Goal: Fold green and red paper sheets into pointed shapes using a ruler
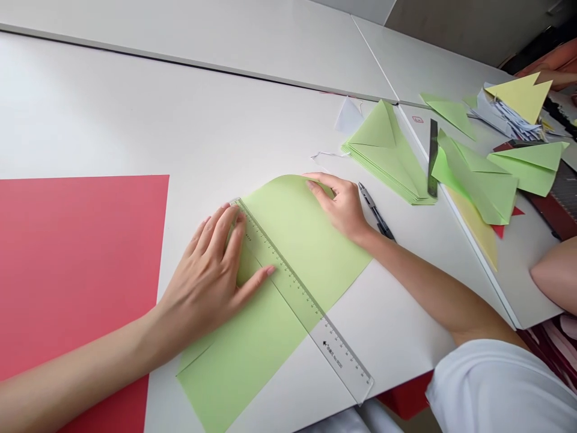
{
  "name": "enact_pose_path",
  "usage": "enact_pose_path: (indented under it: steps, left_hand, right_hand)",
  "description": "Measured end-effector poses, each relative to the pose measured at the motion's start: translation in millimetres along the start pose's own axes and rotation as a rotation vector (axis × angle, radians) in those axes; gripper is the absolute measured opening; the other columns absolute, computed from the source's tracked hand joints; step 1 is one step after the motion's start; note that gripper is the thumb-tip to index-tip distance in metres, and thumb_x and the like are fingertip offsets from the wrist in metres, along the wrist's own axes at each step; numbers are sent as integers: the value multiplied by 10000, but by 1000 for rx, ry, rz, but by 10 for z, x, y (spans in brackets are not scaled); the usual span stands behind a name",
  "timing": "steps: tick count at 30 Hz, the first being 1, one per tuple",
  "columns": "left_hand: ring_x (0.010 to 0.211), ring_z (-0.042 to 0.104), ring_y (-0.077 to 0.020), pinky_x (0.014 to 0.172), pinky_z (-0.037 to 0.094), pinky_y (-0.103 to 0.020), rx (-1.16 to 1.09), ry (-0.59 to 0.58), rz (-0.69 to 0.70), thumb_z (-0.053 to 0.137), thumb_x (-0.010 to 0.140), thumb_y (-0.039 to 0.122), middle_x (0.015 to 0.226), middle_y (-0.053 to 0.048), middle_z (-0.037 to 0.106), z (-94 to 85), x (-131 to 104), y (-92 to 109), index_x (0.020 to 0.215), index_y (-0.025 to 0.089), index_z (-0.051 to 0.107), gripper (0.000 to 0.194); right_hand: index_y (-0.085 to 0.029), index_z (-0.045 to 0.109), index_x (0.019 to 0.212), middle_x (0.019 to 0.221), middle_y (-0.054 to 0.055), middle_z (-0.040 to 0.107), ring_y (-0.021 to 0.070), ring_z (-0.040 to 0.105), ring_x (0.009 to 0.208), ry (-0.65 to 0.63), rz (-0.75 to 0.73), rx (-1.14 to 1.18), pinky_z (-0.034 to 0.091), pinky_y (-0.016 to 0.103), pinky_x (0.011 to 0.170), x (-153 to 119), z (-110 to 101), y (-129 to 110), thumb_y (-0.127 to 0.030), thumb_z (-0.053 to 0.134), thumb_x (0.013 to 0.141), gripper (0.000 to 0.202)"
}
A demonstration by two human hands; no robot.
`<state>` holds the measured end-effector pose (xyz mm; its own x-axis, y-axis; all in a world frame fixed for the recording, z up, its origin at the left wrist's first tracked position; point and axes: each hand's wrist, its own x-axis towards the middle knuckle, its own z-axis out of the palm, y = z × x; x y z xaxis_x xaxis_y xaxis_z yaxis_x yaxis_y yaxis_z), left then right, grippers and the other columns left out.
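Note:
A sheet of light green paper [252, 355] lies slantwise on the white table, with a clear plastic ruler [311, 307] laid across it. My left hand [211, 258] rests flat with fingers and thumb apart, pressing the ruler's far end and the paper. At the sheet's far right edge, my right hand [338, 201] pinches the paper between thumb and fingers. That part of the sheet curves up off the table. Just right of my right hand lies a black pen [376, 211].
A large red sheet [76, 270] lies at the left. Beyond the pen is a stack of folded green paper [387, 150], with a dark ruler [433, 156] beside it. More green pieces [482, 180] and a yellow piece [523, 96] lie at the right, near another person's arm [556, 273].

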<state>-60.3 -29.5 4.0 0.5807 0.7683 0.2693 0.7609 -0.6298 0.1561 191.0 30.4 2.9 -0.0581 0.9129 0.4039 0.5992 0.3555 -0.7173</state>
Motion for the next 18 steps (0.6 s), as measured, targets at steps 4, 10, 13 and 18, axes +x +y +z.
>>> enact_pose_path:
  steps: [4, 10, 13, 18]
  left_hand:
    - [1451, 284, -361, 1177, 296, -512, -1, 9, 10, 314, 968, 615, 1484, -251, 367, -7, 13, 9, 1449, 52, 292, 741]
    - [1450, 268, -381, 1181, 278, -526, -2, -2, 12, 303, 973, 621, 1495, -265, 349, 4, 2, 8, 1448, 17, 293, 768]
    - [1445, 274, -380, 1189, 266, -520, -4, -14, 12, 299, 979, 614, 1496, -275, 342, -1, 8, 13, 1430, -10, 315, 770]
    - [1443, 279, -376, 1184, 280, -517, -7, -13, 23, 270, 977, 631, 1487, -266, 357, -1, 32, 18, 1428, 7, 314, 772]
  right_hand:
    - [-267, 758, 1028, 1093, -26, 753, 198, 685, 1085, 7, -2, -10, 526, 336, 991, 3, -9, -4, -269, 561, 944, 214]
    - [-226, 762, 1024, 1084, -1, 757, 192, 694, 1064, 14, -54, 9, 530, 304, 966, 12, -22, 24, -207, 580, 934, 204]
    - [-223, 758, 1022, 1078, -5, 758, 185, 695, 1061, 22, -64, 6, 530, 299, 967, 20, -19, 42, -182, 588, 926, 199]
    - [-252, 741, 1033, 1093, -36, 750, 171, 690, 1069, 2, -47, -25, 534, 317, 986, 26, -27, 34, -201, 567, 945, 202]
